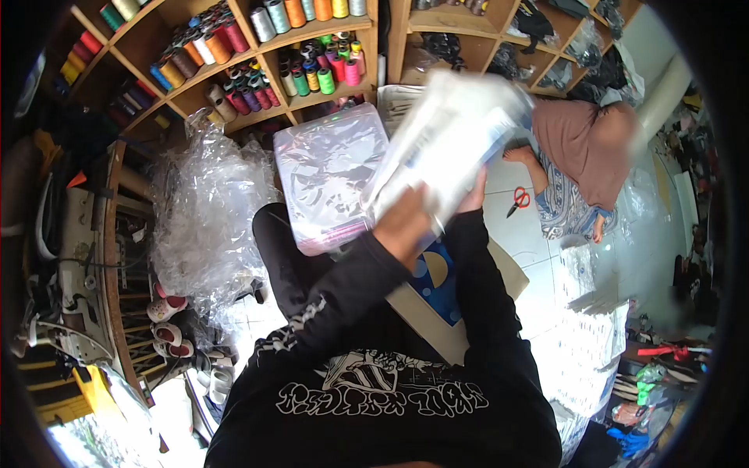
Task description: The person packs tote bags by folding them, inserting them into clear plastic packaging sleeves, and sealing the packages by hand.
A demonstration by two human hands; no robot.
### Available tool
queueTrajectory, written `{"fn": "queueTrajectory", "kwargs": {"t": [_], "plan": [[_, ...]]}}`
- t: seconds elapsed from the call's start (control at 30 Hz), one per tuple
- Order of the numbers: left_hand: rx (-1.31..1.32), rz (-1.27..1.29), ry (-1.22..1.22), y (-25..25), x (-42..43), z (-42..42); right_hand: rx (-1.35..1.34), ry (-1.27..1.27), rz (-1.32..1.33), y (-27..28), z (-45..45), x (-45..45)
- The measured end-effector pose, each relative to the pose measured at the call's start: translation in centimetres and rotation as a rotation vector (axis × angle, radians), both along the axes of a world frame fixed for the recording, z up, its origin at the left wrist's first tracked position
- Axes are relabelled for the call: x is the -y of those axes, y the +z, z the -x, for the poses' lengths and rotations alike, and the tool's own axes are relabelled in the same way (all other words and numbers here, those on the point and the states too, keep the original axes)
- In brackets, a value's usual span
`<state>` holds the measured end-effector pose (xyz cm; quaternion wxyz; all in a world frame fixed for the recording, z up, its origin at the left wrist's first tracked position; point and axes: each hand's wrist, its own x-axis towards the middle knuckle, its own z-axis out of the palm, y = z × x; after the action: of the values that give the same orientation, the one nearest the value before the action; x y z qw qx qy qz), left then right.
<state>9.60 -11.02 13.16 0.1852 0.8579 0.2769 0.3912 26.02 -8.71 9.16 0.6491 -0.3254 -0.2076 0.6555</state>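
Observation:
A flat white packet (460, 140) with faint blue marks is held up in front of me, smeared by motion. My right hand (473, 193) grips its lower right edge, the thumb showing along the side. At its lower left, my left hand (406, 230) lies closed against the packet; blur hides the exact finger positions. Left of the packet rests a stack in clear shiny plastic wrap (331, 171). Beneath my forearms is a dark blue sheet with round yellow and blue shapes (438, 285), lying over tan cardboard (437, 331).
Crumpled clear plastic (211, 203) is heaped at left. Shelves behind hold thread spools (320, 78). Red-handled scissors (518, 201) lie on the tiled floor, near a seated person (581, 148). White stacked packs (589, 343) stand at right; a sewing machine (78, 242) is far left.

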Motion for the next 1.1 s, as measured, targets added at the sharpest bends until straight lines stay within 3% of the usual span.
{"fn": "queueTrajectory", "kwargs": {"t": [0.07,0.13,0.23,0.33,0.37,0.4,0.5,0.57,0.6,0.67,0.77,0.8,0.87,0.9,0.97,1.03,1.1], "plan": [[-0.137,0.030,-0.111,0.2,1.9,-0.5,-0.035,0.002,-0.019,0.3,-0.2,1.8],[0.079,0.249,-0.222,0.0,2.3,-0.5,-0.107,0.036,-0.053,0.4,0.1,6.5],[0.203,0.219,0.183,-0.1,0.1,0.6,-0.212,0.080,-0.104,1.3,-0.9,6.4],[-0.098,-0.119,0.435,-0.2,-3.1,2.6,-0.324,0.073,-0.151,1.8,-2.3,9.6],[-0.093,-0.026,0.478,0.0,-3.9,2.9,-0.356,0.060,-0.174,2.0,-3.0,10.7],[-0.107,0.038,0.393,0.3,-4.7,3.0,-0.388,0.043,-0.198,2.4,-3.0,7.0],[0.001,0.430,-0.086,-2.3,-8.3,2.8,-0.474,-0.035,-0.273,2.8,-3.0,14.2],[-0.196,0.363,-0.365,-3.0,-10.5,2.4,-0.509,-0.122,-0.338,3.3,-2.4,15.5],[-0.248,0.493,-0.417,-2.3,-10.6,1.7,-0.523,-0.162,-0.371,3.5,-2.1,15.7],[0.009,0.856,-0.561,-2.5,-9.4,-0.7,-0.554,-0.212,-0.440,3.9,-1.7,15.3],[0.038,0.939,-0.345,-5.7,-10.4,-3.2,-0.603,-0.223,-0.555,4.4,-3.4,14.8],[0.021,0.946,-0.369,-5.1,-9.7,-4.8,-0.620,-0.216,-0.594,4.5,-5.3,14.9],[0.053,0.976,-0.050,-2.4,-6.8,-8.9,-0.658,-0.182,-0.669,5.0,-6.3,16.9],[0.043,0.980,-0.058,-1.5,-5.3,-10.7,-0.375,-0.483,-0.427,4.4,-7.3,18.2],[0.151,0.706,0.052,-0.2,-2.4,-14.0,0.552,-0.649,0.063,5.8,-10.4,20.4],[0.051,0.505,-0.090,-0.2,-0.6,-16.2,0.691,-0.644,0.216,6.2,-13.8,23.0],[0.057,0.784,-0.368,-0.6,1.6,-18.2,1.286,-0.728,0.205,1.9,-18.7,28.0]]}}
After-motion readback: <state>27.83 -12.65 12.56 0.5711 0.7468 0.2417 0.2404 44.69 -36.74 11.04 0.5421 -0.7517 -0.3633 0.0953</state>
